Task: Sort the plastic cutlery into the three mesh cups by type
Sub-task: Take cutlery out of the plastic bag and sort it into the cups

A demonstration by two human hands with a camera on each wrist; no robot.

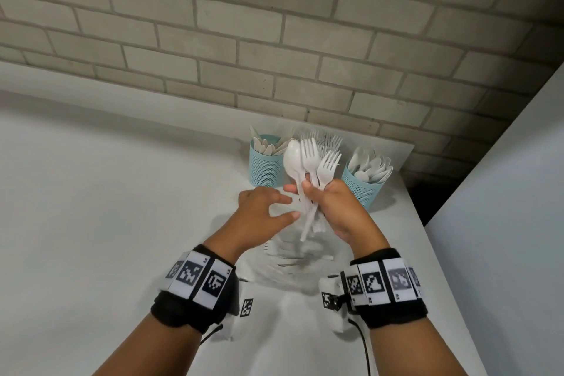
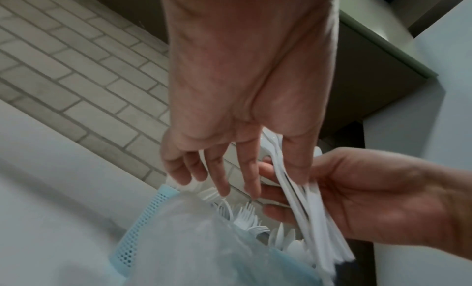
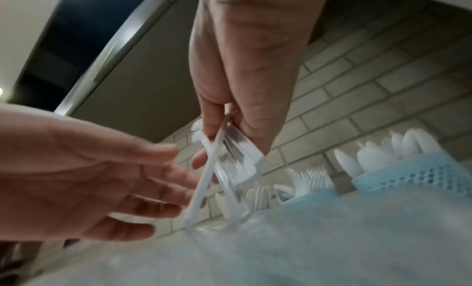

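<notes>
Our right hand [image 1: 337,207] clamps the upright cutlery bundle [image 1: 308,168]; our open left hand [image 1: 262,210] reaches from nine o'clock, nearest its spoon [image 1: 292,159].

A grey brick wall [image 1: 274,24] stands behind the white counter [image 1: 106,192], and a small black-and-white marker [image 1: 246,307] lies on the counter near its front.

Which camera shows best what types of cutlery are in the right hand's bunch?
The head view: the bunch in the right hand stands heads-up, one spoon and several forks. Both wrist views show only blurred handles, their heads hidden behind fingers.
</notes>
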